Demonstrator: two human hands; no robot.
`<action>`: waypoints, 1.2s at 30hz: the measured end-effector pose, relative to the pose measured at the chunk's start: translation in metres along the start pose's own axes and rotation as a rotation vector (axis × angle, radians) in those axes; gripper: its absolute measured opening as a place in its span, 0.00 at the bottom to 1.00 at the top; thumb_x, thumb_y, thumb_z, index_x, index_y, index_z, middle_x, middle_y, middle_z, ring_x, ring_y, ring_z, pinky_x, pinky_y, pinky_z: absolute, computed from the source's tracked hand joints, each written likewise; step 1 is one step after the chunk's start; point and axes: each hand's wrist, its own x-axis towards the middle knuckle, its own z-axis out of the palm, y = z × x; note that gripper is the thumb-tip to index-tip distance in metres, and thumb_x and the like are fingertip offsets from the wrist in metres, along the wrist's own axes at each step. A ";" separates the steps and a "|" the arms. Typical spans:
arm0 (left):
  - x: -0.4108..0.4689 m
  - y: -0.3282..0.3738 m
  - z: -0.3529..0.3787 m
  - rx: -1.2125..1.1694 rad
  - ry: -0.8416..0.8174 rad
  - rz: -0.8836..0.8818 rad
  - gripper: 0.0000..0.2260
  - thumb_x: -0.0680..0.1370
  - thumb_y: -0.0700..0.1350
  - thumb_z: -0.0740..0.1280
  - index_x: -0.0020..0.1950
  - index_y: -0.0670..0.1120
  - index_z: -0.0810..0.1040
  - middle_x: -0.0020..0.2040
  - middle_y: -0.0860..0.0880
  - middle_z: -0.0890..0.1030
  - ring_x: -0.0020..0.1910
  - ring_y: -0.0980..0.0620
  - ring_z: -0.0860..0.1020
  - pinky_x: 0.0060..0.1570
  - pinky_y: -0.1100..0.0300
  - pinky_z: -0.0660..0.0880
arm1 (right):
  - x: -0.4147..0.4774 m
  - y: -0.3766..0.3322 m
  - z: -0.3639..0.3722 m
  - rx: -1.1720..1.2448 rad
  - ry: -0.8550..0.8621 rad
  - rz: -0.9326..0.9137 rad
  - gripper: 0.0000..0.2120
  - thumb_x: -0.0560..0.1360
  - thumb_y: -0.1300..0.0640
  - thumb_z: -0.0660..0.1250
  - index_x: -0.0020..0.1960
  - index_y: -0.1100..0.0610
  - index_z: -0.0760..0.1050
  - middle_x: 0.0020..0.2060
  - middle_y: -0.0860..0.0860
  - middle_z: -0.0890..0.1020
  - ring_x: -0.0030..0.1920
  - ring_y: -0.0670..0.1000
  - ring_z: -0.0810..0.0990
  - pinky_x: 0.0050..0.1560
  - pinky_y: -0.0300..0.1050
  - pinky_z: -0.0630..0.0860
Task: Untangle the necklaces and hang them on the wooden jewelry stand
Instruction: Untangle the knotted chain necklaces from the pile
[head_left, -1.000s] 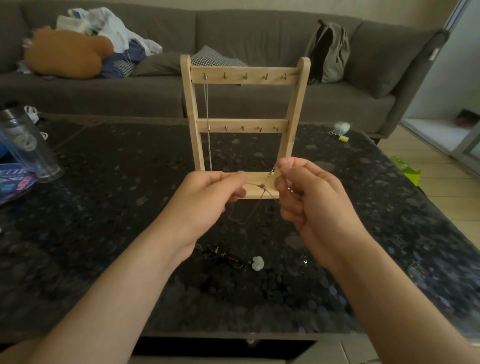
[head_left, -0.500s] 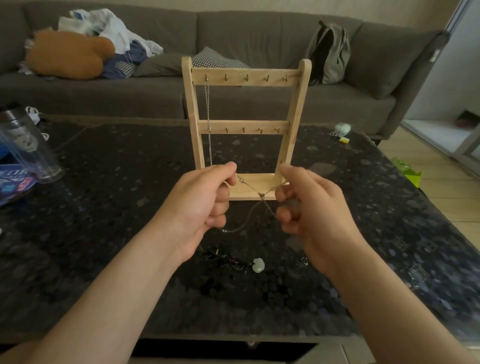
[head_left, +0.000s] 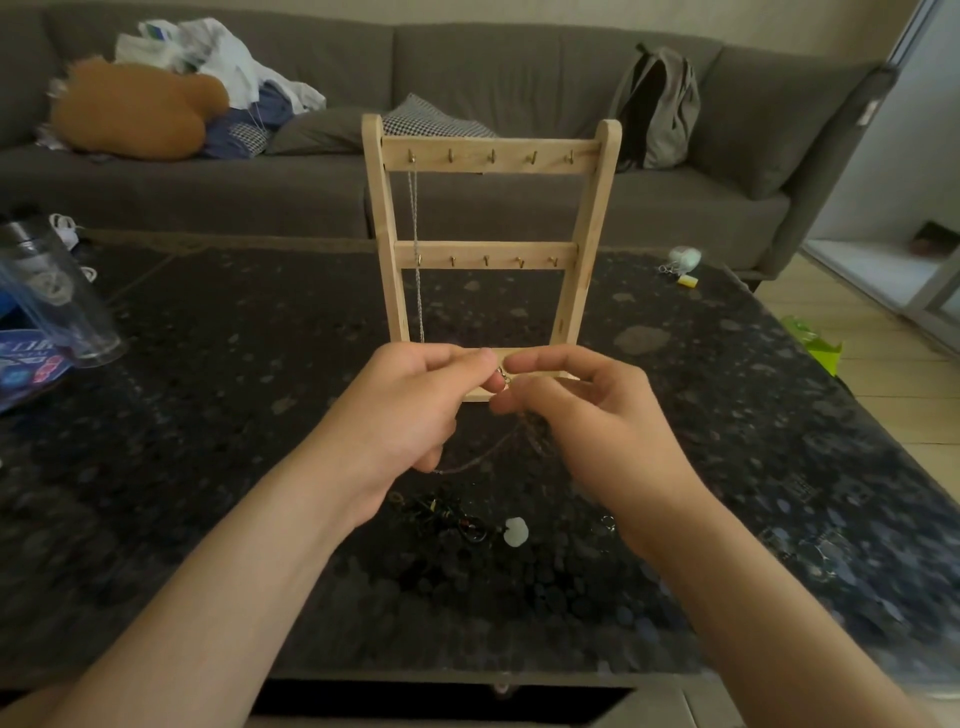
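Two hands meet at frame centre before the pale wooden jewelry stand (head_left: 586, 249) — left hand (head_left: 415, 405) and right hand (head_left: 587, 415) each pinch the thin metal necklace (head_left: 480, 461) near its clasp (head_left: 502, 375), chain sagging in a slack loop. Moments earlier they were apart, chain stretched between. A dark tangle (head_left: 447, 514) lies on the speckled desk (head_left: 234, 415) below.

No legible text anywhere. The blue packet (head_left: 28, 364) at the table's left edge has white lettering, too blurred to read.
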 end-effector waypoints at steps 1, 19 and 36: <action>0.000 -0.001 0.000 0.004 -0.002 0.007 0.12 0.86 0.52 0.66 0.52 0.50 0.88 0.28 0.51 0.62 0.26 0.53 0.60 0.28 0.58 0.60 | 0.000 0.001 0.000 -0.008 -0.010 -0.052 0.04 0.80 0.54 0.74 0.53 0.49 0.86 0.42 0.47 0.90 0.33 0.47 0.82 0.39 0.39 0.78; 0.003 -0.002 -0.002 0.123 0.028 0.115 0.10 0.83 0.46 0.69 0.56 0.59 0.87 0.34 0.46 0.70 0.28 0.59 0.69 0.39 0.60 0.69 | 0.004 0.015 0.000 -0.236 0.129 -0.288 0.04 0.80 0.54 0.73 0.47 0.48 0.84 0.34 0.47 0.85 0.28 0.44 0.78 0.32 0.33 0.71; 0.000 -0.003 0.001 0.165 0.063 0.239 0.07 0.83 0.48 0.72 0.49 0.55 0.89 0.35 0.53 0.82 0.33 0.64 0.77 0.43 0.57 0.69 | 0.002 0.012 -0.002 -0.238 0.142 -0.365 0.05 0.77 0.56 0.75 0.44 0.48 0.83 0.31 0.47 0.85 0.28 0.44 0.78 0.35 0.31 0.71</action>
